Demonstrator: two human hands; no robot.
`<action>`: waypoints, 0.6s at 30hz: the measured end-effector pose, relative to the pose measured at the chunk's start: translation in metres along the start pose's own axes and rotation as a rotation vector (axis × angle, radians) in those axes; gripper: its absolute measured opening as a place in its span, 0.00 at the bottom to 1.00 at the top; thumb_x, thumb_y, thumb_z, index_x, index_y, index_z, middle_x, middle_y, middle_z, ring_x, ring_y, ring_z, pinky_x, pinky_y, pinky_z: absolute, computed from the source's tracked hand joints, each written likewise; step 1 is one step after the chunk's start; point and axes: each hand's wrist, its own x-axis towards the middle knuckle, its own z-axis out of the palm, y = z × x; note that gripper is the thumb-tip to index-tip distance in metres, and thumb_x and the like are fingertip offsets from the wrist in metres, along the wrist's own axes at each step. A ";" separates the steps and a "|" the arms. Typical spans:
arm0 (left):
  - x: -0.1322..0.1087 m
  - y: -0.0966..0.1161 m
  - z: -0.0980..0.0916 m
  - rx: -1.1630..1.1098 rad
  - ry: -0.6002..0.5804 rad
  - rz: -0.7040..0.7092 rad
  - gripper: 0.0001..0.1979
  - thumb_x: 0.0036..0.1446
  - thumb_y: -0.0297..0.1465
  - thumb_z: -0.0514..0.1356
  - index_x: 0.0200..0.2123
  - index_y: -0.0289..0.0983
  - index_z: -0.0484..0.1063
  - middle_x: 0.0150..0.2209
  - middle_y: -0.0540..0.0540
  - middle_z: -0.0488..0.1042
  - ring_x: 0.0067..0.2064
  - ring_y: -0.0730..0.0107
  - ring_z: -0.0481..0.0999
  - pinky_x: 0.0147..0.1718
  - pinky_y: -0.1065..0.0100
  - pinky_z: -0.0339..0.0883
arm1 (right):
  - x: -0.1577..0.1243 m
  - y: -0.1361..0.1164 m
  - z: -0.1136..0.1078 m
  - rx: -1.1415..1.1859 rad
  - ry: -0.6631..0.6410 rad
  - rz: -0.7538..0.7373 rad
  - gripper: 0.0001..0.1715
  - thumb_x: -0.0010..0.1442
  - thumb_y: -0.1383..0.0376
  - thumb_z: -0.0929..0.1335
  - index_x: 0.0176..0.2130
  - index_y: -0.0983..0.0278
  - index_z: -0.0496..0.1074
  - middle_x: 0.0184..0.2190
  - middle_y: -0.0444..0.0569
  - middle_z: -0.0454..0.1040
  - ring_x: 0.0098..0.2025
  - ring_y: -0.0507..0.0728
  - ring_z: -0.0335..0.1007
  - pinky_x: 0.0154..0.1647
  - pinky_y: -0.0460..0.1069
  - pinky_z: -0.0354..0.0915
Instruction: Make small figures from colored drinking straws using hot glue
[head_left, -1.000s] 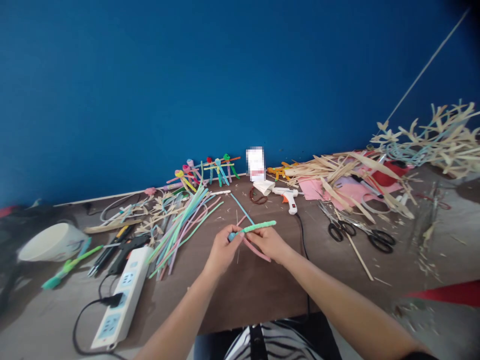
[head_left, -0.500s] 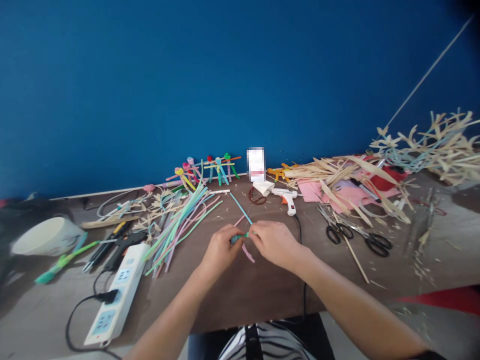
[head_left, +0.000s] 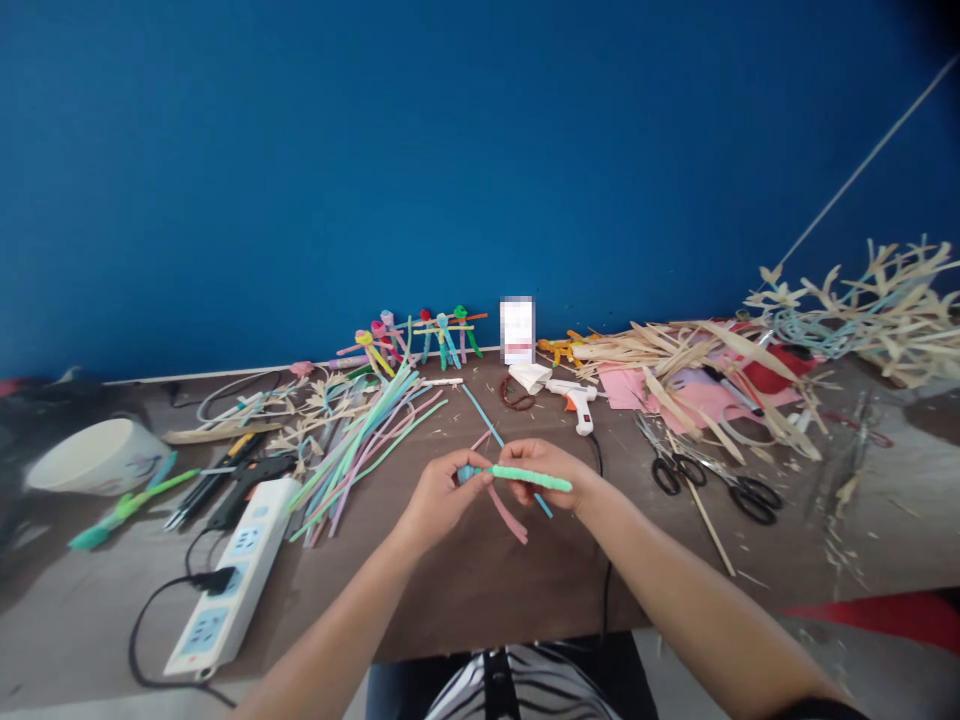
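Both my hands are over the brown tabletop (head_left: 480, 570), holding a small pipe-cleaner piece. My left hand (head_left: 442, 497) pinches its blue knob (head_left: 466, 474). A fuzzy mint-green pipe cleaner (head_left: 534, 479) runs from that knob across my right hand (head_left: 544, 475), whose fingers lie against it. Below my hands hangs a pink strand (head_left: 508, 517), and a thin blue strand (head_left: 480, 417) reaches up towards the wall. Their joins are hidden by my fingers.
A bundle of pastel pipe cleaners (head_left: 360, 450) lies left of my hands, beside a white power strip (head_left: 232, 575). A white glue gun (head_left: 577, 403) stands ahead. Black-handled scissors (head_left: 754, 500) and dried leaf strips (head_left: 675, 355) lie right.
The green pipe cleaner, mostly hidden between my hands half a second ago, now shows along its length and points right. My hands have moved slightly apart.
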 end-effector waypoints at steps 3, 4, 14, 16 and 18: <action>0.000 -0.003 0.004 -0.024 0.090 -0.017 0.10 0.49 0.35 0.54 0.28 0.34 0.70 0.21 0.53 0.67 0.24 0.76 0.62 0.25 0.75 0.56 | 0.005 0.018 0.011 -0.008 0.105 -0.036 0.15 0.48 0.54 0.63 0.25 0.65 0.62 0.10 0.37 0.58 0.12 0.47 0.50 0.14 0.43 0.49; 0.001 -0.003 0.005 -0.013 0.119 -0.027 0.10 0.49 0.35 0.54 0.28 0.34 0.70 0.21 0.53 0.67 0.24 0.76 0.62 0.25 0.75 0.56 | 0.005 0.022 0.015 -0.051 0.168 -0.045 0.16 0.50 0.54 0.62 0.24 0.65 0.62 0.10 0.37 0.56 0.12 0.47 0.49 0.15 0.43 0.48; 0.002 -0.010 0.010 0.302 0.139 0.057 0.06 0.50 0.29 0.52 0.28 0.36 0.69 0.25 0.49 0.71 0.28 0.71 0.68 0.29 0.72 0.58 | -0.027 -0.001 0.041 -1.415 0.400 -0.203 0.14 0.60 0.64 0.56 0.36 0.65 0.66 0.28 0.52 0.72 0.30 0.56 0.67 0.30 0.47 0.55; 0.001 -0.008 0.009 0.350 0.094 0.084 0.06 0.49 0.28 0.52 0.29 0.36 0.69 0.25 0.48 0.71 0.29 0.71 0.68 0.29 0.72 0.58 | -0.029 -0.011 0.039 -1.476 0.389 -0.206 0.13 0.60 0.65 0.56 0.35 0.65 0.67 0.28 0.52 0.72 0.31 0.55 0.67 0.31 0.47 0.56; 0.001 -0.006 0.007 0.377 0.054 0.104 0.06 0.49 0.27 0.52 0.29 0.36 0.69 0.26 0.48 0.70 0.28 0.71 0.67 0.28 0.72 0.57 | -0.031 -0.019 0.036 -1.484 0.391 -0.261 0.12 0.60 0.66 0.57 0.33 0.65 0.67 0.28 0.51 0.71 0.33 0.55 0.66 0.33 0.47 0.56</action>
